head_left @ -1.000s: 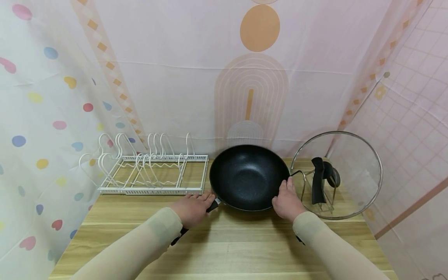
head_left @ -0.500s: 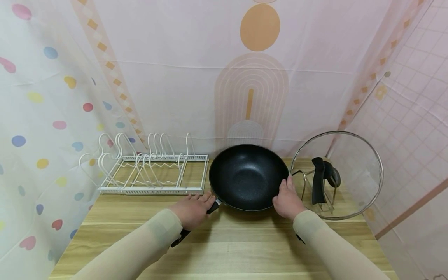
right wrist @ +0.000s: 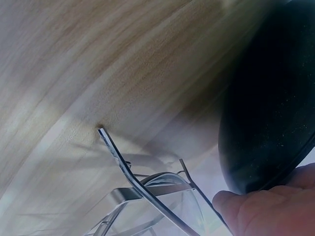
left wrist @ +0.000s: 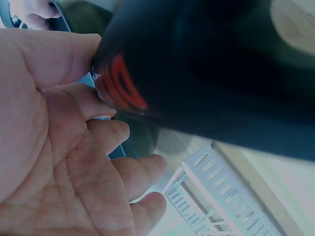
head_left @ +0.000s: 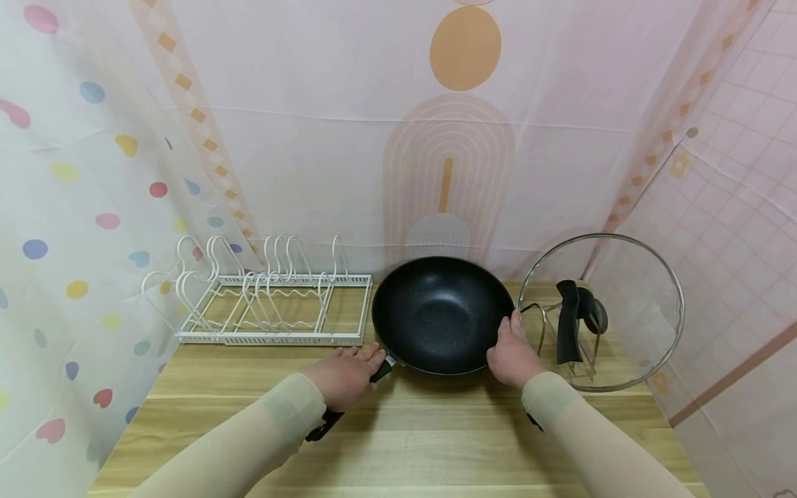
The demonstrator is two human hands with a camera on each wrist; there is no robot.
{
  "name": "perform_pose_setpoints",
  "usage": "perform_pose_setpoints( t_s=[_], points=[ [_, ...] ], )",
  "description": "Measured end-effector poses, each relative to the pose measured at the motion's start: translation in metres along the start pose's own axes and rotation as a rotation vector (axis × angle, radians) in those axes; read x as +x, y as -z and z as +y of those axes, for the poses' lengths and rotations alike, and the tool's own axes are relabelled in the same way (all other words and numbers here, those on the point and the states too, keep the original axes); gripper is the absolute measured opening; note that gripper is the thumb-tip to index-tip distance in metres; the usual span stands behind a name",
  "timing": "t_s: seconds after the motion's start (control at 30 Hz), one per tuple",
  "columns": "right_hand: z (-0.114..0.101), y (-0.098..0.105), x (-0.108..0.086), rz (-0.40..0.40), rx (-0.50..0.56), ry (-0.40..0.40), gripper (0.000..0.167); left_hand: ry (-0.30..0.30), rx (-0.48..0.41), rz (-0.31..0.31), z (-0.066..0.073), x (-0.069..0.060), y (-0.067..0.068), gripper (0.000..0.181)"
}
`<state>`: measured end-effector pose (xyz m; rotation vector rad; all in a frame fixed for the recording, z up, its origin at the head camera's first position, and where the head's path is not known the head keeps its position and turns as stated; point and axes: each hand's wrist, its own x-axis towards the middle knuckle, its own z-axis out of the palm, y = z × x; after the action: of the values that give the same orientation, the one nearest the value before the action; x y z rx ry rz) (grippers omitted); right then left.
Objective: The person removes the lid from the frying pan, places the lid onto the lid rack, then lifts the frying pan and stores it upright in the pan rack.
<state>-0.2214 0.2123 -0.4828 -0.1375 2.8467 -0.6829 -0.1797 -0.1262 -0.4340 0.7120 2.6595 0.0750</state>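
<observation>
A black wok [head_left: 443, 318] sits on the wooden table in the head view, its handle pointing toward the front left. My left hand [head_left: 341, 377] lies over that black handle [head_left: 381, 370], fingers fairly straight. In the left wrist view the handle [left wrist: 206, 93], with red lettering, crosses close by the thumb and fingertips of the open-palmed left hand [left wrist: 64, 128]. My right hand [head_left: 514, 354] touches the wok's right side with extended fingers. The right wrist view shows the right hand's fingers [right wrist: 266, 211] against the wok's dark outer wall [right wrist: 270, 113].
A white wire dish rack [head_left: 280, 339] stands left of the wok. At right, a glass lid [head_left: 641, 311] with a black handle leans upright in a metal stand [head_left: 542, 332]. Curtains hang behind and at both sides. Bare wooden table [head_left: 423, 443] lies in front.
</observation>
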Motion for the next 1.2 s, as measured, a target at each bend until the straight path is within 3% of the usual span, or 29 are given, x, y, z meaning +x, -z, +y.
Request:
perform_pose_setpoints(
  t_s=[0.37, 0.77, 1.2],
  points=[
    [0.0, 0.003, 0.003, -0.023, 0.016, -0.007, 0.073, 0.013, -0.014, -0.02, 0.004, -0.002, 0.001, 0.061],
    [-0.013, 0.0, -0.009, 0.003, -0.014, -0.023, 0.071, 0.011, -0.019, -0.014, 0.004, -0.003, 0.002, 0.061],
    [-0.006, -0.002, -0.003, 0.003, -0.021, 0.01, 0.069, 0.004, 0.006, -0.022, 0.007, -0.004, 0.001, 0.062]
  ],
)
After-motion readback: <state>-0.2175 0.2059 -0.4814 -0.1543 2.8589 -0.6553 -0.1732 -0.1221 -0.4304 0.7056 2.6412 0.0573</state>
